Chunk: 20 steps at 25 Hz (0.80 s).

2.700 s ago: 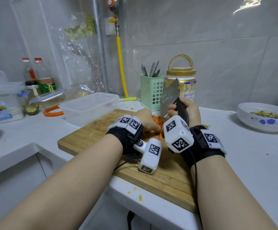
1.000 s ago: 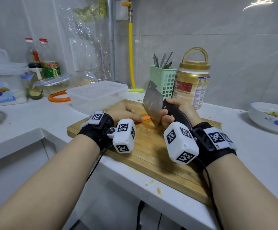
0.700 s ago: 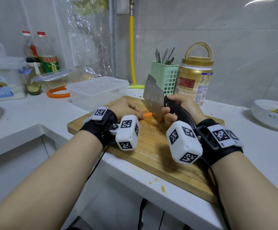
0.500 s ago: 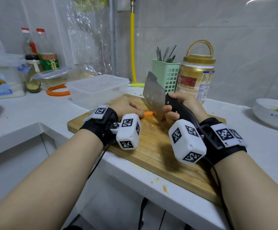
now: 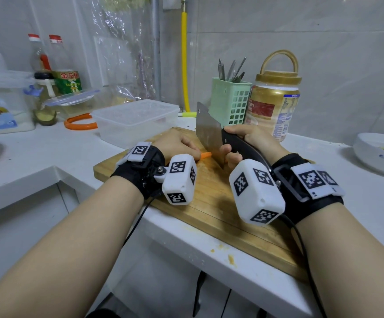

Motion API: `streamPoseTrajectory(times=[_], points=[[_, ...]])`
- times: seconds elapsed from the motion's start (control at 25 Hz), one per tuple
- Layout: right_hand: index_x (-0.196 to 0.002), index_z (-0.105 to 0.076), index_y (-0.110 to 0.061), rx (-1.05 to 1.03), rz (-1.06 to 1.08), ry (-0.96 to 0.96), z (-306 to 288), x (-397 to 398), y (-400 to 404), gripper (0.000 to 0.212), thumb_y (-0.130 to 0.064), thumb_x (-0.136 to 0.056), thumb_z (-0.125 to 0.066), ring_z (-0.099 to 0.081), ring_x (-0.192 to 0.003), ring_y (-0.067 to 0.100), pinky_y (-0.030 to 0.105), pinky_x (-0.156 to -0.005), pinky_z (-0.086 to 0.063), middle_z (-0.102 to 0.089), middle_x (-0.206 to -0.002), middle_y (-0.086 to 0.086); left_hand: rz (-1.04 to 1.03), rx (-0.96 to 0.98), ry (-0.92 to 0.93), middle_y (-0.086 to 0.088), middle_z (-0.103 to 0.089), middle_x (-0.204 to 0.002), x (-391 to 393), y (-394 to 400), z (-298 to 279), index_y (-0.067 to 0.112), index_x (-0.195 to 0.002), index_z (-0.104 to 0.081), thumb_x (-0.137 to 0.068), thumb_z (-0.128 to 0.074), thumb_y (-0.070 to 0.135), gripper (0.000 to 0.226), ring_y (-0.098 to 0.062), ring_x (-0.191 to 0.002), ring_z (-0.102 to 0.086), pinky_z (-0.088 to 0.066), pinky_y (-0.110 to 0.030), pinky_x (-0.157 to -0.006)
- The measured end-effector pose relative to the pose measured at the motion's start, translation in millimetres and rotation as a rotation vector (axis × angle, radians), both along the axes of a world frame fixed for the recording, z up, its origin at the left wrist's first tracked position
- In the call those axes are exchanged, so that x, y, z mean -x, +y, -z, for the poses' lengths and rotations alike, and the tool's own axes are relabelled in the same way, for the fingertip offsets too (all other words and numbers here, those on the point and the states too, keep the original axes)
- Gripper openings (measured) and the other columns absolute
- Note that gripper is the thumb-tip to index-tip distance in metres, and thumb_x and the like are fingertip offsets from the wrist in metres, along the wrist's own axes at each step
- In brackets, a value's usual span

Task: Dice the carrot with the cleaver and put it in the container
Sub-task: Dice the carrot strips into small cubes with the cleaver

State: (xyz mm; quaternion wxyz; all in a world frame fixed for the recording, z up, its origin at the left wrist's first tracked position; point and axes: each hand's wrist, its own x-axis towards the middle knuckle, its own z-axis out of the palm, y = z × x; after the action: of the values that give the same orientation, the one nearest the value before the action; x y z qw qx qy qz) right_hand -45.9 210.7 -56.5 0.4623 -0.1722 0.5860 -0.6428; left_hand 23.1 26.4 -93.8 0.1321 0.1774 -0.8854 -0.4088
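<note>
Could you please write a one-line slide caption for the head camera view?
Right hand grips the cleaver over a carrot held by the left hand on the cutting board.

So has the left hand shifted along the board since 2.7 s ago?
Yes. The left hand has slid left along the cutting board, toward the clear container, holding the carrot left of the cleaver.

Single head cam, looks fwd and down, close over cutting board (image 5: 221, 216) on counter.
</note>
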Motion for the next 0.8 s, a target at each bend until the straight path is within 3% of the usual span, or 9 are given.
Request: streamPoseTrajectory(times=[0.32,0.8], points=[[-0.083,-0.042,-0.01,0.106,-0.013,-0.041,9.1,2.2,2.5,0.026,-0.032,-0.097,-0.042,-0.039,-0.031,0.013,0.012,-0.036,-0.03,-0.043,-0.058,0.002,0.006,-0.002,-0.011,0.007,-0.066,-0.071,-0.5,1.8,-1.7,0.009,-0.089,-0.076,-0.081,-0.074,0.013,0.008,-0.001,-0.064,-0.056,-0.043,-0.007,-0.05],[-0.081,-0.041,-0.01,0.167,-0.014,-0.065,9.4,-0.7,4.2,0.028,-0.033,-0.098,-0.04,-0.038,-0.03,0.011,0.012,-0.036,-0.028,-0.043,-0.055,0.001,0.031,-0.024,0.001,-0.001,-0.069,-0.085,-1.6,1.3,-0.6,0.012,-0.09,-0.076,-0.081,-0.074,0.013,0.009,-0.009,-0.077,-0.06,-0.047,-0.019,-0.066]])
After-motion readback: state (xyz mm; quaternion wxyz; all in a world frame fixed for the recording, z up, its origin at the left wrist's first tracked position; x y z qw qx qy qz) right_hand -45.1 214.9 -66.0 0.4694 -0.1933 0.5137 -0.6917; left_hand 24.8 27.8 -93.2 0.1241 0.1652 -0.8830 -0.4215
